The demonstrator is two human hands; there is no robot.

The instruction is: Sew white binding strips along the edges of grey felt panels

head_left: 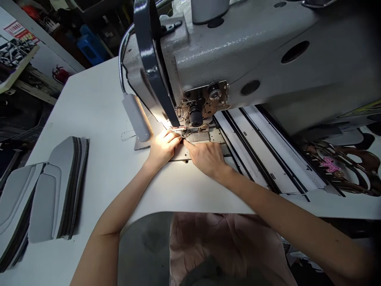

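Note:
A large grey sewing machine (214, 55) stands over the white table, its needle area lit by a lamp (136, 117). My left hand (163, 147) lies just left of the presser foot, fingers bent together on a grey mesh fabric piece (144, 142). Close to its fingertips, my right hand (206, 158) is curled, with the index finger pointing at the front of the presser foot. What its fingers may hold is too small to make out. Part of the fabric is hidden by the left hand and the lamp.
Stacks of grey padded pieces (44, 202) stand at the left of the white table (101, 119). White mesh strips with black edges (253, 139) lie right of the needle area. Brown looped items with a pink ornament (330, 164) are at the far right.

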